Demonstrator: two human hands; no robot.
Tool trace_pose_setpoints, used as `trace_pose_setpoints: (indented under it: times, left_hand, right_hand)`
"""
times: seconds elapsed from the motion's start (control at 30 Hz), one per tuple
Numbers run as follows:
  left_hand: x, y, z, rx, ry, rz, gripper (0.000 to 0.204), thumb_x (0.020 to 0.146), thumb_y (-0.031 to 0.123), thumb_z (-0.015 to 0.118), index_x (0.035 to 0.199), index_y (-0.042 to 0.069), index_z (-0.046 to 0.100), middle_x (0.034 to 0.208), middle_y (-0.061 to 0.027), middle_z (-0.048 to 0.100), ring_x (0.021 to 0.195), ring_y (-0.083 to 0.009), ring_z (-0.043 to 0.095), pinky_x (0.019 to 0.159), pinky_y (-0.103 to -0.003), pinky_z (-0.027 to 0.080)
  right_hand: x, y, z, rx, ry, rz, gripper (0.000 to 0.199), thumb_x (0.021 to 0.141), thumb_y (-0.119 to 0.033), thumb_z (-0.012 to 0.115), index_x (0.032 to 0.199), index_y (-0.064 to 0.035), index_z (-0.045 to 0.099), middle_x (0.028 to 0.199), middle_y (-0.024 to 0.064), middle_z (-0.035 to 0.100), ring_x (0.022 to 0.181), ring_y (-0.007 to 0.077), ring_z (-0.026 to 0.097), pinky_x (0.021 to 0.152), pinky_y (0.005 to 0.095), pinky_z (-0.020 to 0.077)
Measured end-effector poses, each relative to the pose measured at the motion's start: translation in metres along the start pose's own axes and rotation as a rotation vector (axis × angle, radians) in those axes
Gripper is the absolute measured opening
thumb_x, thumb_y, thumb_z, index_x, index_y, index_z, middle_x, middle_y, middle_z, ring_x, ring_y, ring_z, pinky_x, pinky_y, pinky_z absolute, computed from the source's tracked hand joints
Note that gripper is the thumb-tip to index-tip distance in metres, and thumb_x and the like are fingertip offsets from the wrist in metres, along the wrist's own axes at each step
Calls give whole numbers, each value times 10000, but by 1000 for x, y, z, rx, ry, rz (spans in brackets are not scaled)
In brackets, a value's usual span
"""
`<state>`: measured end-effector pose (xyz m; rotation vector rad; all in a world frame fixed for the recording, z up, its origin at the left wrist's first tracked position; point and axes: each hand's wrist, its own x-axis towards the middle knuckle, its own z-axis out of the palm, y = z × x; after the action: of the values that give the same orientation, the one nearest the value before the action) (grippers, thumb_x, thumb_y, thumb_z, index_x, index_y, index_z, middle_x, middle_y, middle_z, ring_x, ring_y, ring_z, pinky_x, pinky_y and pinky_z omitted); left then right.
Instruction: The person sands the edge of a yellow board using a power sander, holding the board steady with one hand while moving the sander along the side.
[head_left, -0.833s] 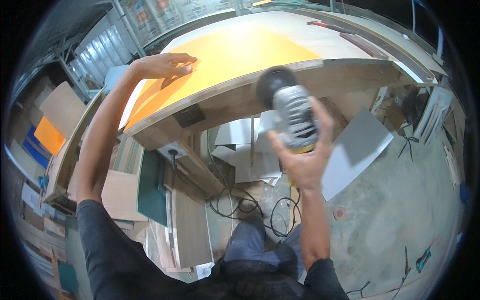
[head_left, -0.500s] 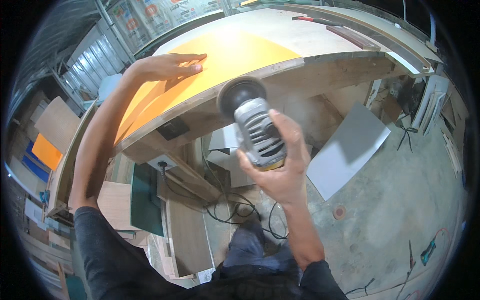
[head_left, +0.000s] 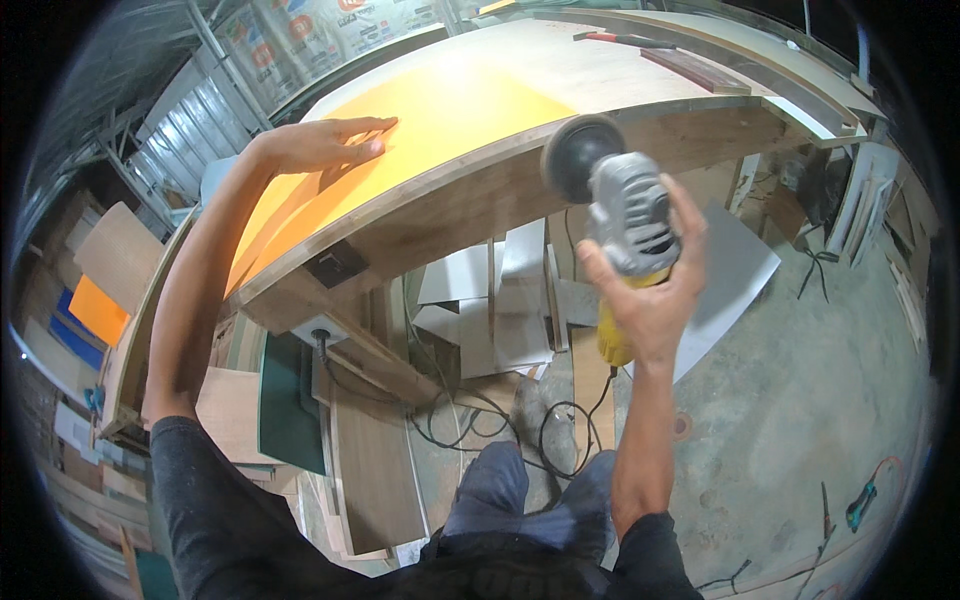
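One grinder [head_left: 632,210] in right hand [head_left: 652,315]

Beyond the right grip [head_left: 655,318] lies a red-and-black tool [head_left: 630,41]; below and right, a teal tool [head_left: 860,507]; left, a dark-green panel [head_left: 290,400].

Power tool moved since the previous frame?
Yes, the power tool has moved right along the bench front, farther from the dark square fitting there.
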<state>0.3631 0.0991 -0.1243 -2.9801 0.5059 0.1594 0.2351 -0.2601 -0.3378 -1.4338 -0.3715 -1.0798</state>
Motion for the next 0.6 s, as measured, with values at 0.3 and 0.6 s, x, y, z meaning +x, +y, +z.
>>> trace_pose_setpoints:
  times: [0.3,0.6]
  left_hand:
    - [-3,1,-2,-38,-61,-13,802,1052,676,431,1691,213,285,1736,-165,279,1597,-415,249,1298,-596,182]
    - [-8,-7,0,-27,-15,-25,835,1006,750,428,1673,256,341,1721,-159,325,1589,-415,275,1280,-616,213]
  right_hand:
    - [-23,-16,33,-14,-114,-142,845,701,-242,931,1470,-261,580,1294,158,653,995,329,759,773,399,668]
    - [5,17,-8,-31,30,-65,852,719,-139,915,1482,-129,537,1334,150,644,1170,270,681,1009,400,568]
